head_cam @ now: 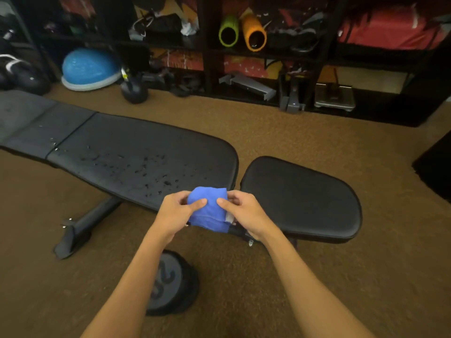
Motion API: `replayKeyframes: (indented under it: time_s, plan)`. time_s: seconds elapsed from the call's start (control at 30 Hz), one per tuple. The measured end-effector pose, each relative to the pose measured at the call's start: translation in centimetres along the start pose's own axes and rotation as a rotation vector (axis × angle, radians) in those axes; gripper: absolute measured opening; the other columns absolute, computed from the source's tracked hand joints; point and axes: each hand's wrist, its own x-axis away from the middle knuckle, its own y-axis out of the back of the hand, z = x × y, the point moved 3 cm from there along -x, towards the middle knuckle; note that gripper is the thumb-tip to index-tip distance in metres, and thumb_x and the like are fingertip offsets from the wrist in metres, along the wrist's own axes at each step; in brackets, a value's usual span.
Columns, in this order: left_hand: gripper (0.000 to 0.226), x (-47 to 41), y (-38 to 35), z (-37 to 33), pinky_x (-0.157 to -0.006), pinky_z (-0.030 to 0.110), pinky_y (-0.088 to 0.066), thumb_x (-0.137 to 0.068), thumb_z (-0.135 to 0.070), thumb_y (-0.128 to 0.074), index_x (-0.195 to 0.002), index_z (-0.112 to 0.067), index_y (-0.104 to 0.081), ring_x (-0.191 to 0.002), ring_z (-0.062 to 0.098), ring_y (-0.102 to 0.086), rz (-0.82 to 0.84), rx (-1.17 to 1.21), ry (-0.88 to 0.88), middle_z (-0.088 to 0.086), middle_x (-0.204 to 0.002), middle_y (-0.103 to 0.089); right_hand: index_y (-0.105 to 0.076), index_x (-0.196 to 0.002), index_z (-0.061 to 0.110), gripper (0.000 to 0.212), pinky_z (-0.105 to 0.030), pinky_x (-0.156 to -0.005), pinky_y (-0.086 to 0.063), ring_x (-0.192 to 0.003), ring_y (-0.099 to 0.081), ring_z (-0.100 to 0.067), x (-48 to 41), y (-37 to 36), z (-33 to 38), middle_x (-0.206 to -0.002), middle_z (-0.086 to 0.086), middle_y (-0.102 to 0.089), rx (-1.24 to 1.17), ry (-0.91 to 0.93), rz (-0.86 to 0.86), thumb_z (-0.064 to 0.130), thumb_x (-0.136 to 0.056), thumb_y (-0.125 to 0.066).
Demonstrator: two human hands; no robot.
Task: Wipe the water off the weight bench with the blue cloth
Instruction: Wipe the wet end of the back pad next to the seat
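A black padded weight bench (136, 140) stretches from the far left to the right, with a separate seat pad (302, 198) at its right end. Water droplets (146, 167) speckle the long back pad, mostly near its front edge. A folded blue cloth (210, 209) is held above the gap between the two pads. My left hand (177, 211) pinches its left side and my right hand (244, 211) pinches its right side, thumbs on top. The cloth hangs just above the bench's near edge.
A dumbbell (170, 284) lies on the brown carpet under my left forearm. The bench's foot bar (80, 228) juts out at the front left. Dark shelves with foam rollers (241, 31) stand behind; a blue balance dome (90, 68) and a kettlebell (134, 89) sit on the floor.
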Motion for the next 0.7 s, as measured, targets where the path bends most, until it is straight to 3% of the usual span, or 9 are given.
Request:
replayKeyframes:
  time_s: [0.13,0.2,0.3,0.5,0.6,0.7]
  plan:
    - [0.015,-0.9,1.5,0.1,-0.066,0.03,-0.054,-0.088,-0.022,-0.086,-0.098,-0.015,-0.078,-0.078,0.016,-0.073,-0.103,-0.162,-0.002,0.0,-0.085,-0.079,-0.066,-0.116,0.023,0.019,-0.03,-0.091,-0.061,-0.103,-0.072,-0.011,-1.0,-1.7,0.4,-0.111,0.005,-0.074,0.097,0.014,-0.028,0.022,-0.099,-0.075]
    - [0.024,-1.7,2.0,-0.1,-0.074,0.033,-0.057,-0.086,-0.025,-0.087,-0.105,-0.014,-0.077,-0.085,0.017,-0.074,-0.135,-0.255,-0.02,0.001,-0.093,-0.079,-0.062,-0.115,0.026,0.022,-0.027,-0.09,-0.059,-0.099,-0.069,-0.008,-1.3,-2.5,0.7,-0.107,0.005,-0.071,0.167,0.042,-0.12,0.021,-0.098,-0.075]
    - [0.038,-2.8,1.9,-0.9,-0.087,0.033,-0.057,-0.087,-0.021,-0.087,-0.12,-0.012,-0.072,-0.096,0.019,-0.073,-0.161,-0.352,-0.058,0.001,-0.104,-0.076,-0.065,-0.117,0.017,0.022,-0.027,-0.09,-0.057,-0.096,-0.065,-0.01,-1.7,-3.4,0.6,-0.105,0.004,-0.066,0.265,0.095,-0.307,0.016,-0.097,-0.074]
    - [0.033,-4.9,1.5,-1.0,-0.075,0.015,-0.046,-0.095,-0.016,-0.077,-0.127,-0.013,-0.072,-0.089,0.009,-0.066,-0.03,-0.49,-0.141,-0.003,-0.103,-0.072,-0.051,-0.142,0.013,0.046,-0.036,-0.106,-0.049,-0.126,-0.055,-0.024,-1.3,-5.5,-0.5,-0.139,-0.008,-0.053,0.536,0.089,-0.481,0.015,-0.099,-0.068]
    - [0.02,-6.1,2.9,-0.8,-0.084,0.022,-0.048,-0.1,-0.018,-0.069,-0.119,-0.017,-0.075,-0.092,0.011,-0.066,-0.026,-0.547,-0.279,-0.004,-0.104,-0.074,-0.052,-0.142,0.013,0.051,-0.043,-0.103,-0.048,-0.124,-0.05,-0.028,-0.2,-7.1,-0.2,-0.138,-0.008,-0.054,0.813,0.191,-0.664,0.02,-0.095,-0.07]
    - [0.018,-8.3,4.6,-0.3,-0.099,0.038,-0.052,-0.102,-0.018,-0.062,-0.113,-0.025,-0.074,-0.11,0.02,-0.064,-0.082,-0.621,-0.457,-0.002,-0.116,-0.072,-0.051,-0.146,0.02,0.046,-0.044,-0.113,-0.041,-0.14,-0.042,-0.028,-0.3,-9.1,-0.4,-0.15,-0.006,-0.049,0.84,0.282,-0.698,0.031,-0.102,-0.058]
